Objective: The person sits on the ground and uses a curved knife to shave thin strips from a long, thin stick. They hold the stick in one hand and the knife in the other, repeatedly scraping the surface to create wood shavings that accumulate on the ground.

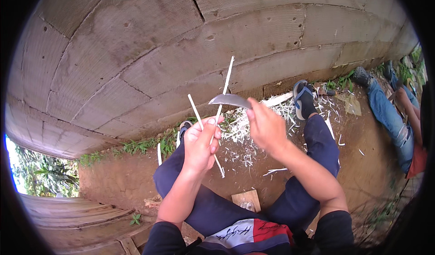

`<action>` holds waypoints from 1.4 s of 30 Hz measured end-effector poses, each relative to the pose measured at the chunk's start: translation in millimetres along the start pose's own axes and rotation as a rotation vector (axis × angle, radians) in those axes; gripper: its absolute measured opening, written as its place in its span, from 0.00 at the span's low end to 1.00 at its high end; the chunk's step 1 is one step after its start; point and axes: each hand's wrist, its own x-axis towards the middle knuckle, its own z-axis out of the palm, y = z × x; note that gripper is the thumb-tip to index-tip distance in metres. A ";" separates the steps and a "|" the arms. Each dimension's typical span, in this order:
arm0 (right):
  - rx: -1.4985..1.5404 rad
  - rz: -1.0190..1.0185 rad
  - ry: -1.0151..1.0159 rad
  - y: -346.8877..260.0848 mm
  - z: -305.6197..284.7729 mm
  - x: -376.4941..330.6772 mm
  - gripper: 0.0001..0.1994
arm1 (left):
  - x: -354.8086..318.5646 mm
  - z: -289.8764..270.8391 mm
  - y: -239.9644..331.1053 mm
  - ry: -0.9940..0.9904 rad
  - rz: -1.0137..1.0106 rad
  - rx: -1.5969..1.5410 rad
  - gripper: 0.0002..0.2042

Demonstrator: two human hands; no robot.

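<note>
My left hand (203, 142) is closed around two thin pale sticks that cross in its grip. The longer stick (229, 73) points up and slightly right; the other stick (195, 108) leans to the left. A thin pale end comes out below the fingers. My right hand (268, 124) grips a knife with a curved blade (232, 100); its handle is hidden in the fist. The blade points left and crosses the longer stick above my left hand. Whether it cuts into the stick, I cannot tell.
Pale shavings (242, 126) cover the ground between my sandalled feet (302, 98). A small wooden block (247, 200) lies between my thighs. A block wall (172, 51) rises ahead. At the right, another person's jeans-clad leg (389, 114) stretches over the ground.
</note>
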 end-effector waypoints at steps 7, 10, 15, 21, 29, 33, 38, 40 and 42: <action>-0.040 -0.212 0.119 6.7 0.1 7.7 0.12 | -0.9 -1.1 3.5 -0.036 -0.013 -0.024 0.12; -0.028 -0.204 0.082 8.4 1.2 9.2 0.10 | -1.8 -3.0 4.3 -0.023 -0.031 -0.039 0.12; -0.034 -0.039 0.015 7.7 6.2 3.0 0.10 | -0.1 -5.2 4.8 -0.052 -0.013 -0.060 0.10; -0.009 -0.225 0.127 8.9 7.8 11.1 0.10 | -0.7 -8.2 3.4 -0.047 -0.008 -0.057 0.10; -0.149 -0.194 0.245 -0.2 7.7 19.9 0.09 | 2.2 -10.7 1.3 -0.041 -0.026 -0.063 0.11; 0.036 -0.226 -0.116 -0.6 5.3 19.7 0.11 | 3.2 -10.1 -0.2 -0.026 -0.017 -0.040 0.11; -0.082 -0.122 0.089 8.1 5.3 20.0 0.12 | 0.9 -7.0 -2.1 -0.038 -0.050 0.012 0.11; 0.091 -0.409 0.057 10.2 6.2 16.5 0.11 | 0.8 -5.6 -2.5 -0.027 -0.037 0.011 0.11; 0.050 0.074 -0.148 13.1 5.6 15.7 0.11 | 1.5 -4.0 -1.7 0.000 -0.050 0.026 0.11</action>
